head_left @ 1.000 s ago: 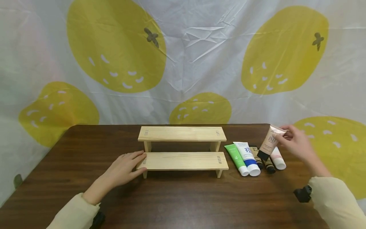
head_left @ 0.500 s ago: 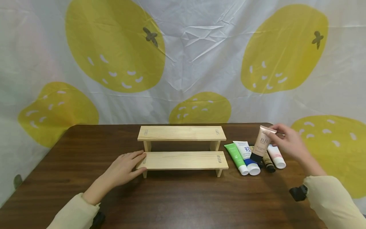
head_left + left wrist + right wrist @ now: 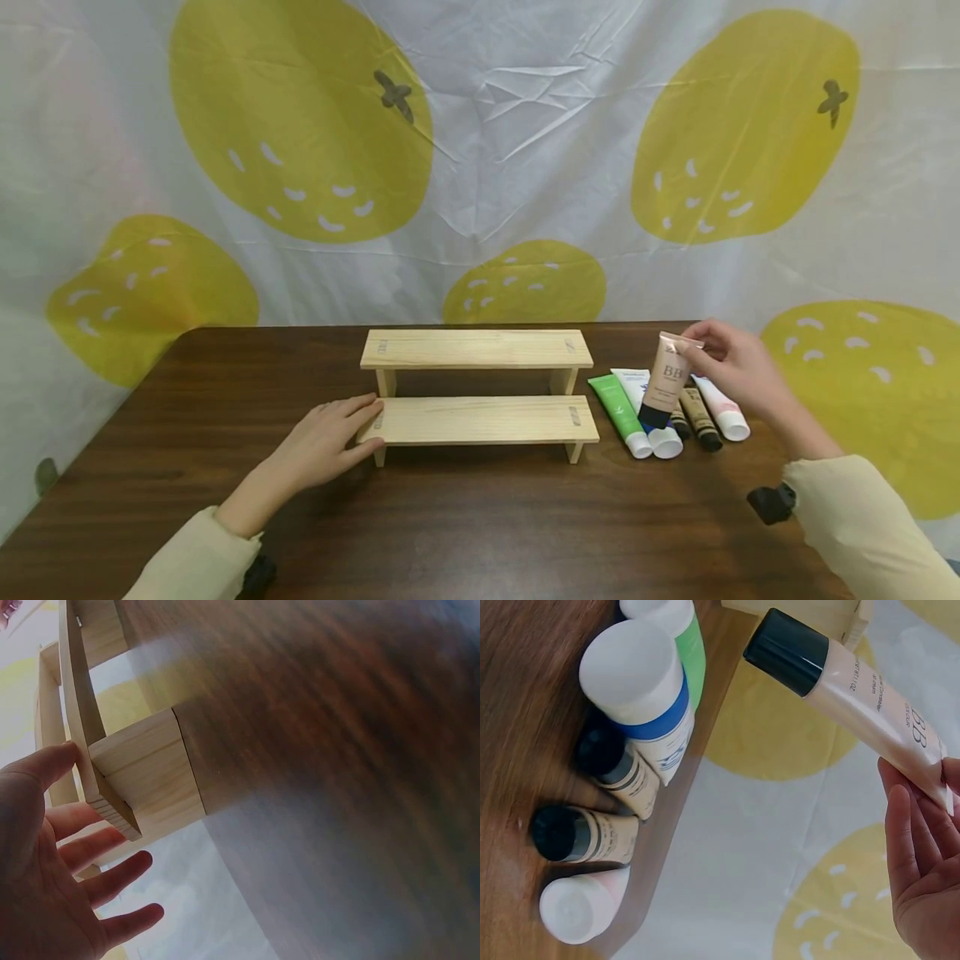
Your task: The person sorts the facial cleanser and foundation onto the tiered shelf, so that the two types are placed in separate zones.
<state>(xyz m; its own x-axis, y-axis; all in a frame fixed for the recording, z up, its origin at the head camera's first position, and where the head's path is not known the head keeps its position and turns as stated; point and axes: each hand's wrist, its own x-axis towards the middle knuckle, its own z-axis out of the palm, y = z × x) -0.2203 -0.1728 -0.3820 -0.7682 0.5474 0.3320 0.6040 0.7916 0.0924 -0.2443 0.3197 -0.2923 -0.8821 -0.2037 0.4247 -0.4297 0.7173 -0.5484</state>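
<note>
In the head view, my right hand (image 3: 742, 371) pinches a pinkish-beige BB cream tube (image 3: 669, 375) by its flat top end, black cap down, above other tubes. The right wrist view shows that tube (image 3: 877, 709) in the air, apart from those on the table. My left hand (image 3: 322, 446) rests on the left end of the lower step of a two-level wooden rack (image 3: 480, 421). Its thumb and first fingers touch the board's end in the left wrist view, while the other fingers (image 3: 124, 879) extend free.
On the dark wooden table (image 3: 480, 525), right of the rack, lie a green tube (image 3: 618, 412), a white-and-blue tube (image 3: 665, 442), two beige tubes with black caps, one being this tube (image 3: 699, 417), and a white-and-pink tube (image 3: 722, 408). A lemon-print cloth (image 3: 517, 167) hangs behind.
My right hand has carried the BB cream tube leftward, from above the beige tubes to over the white-and-blue one, and the tube stands more upright. My left hand stays in place.
</note>
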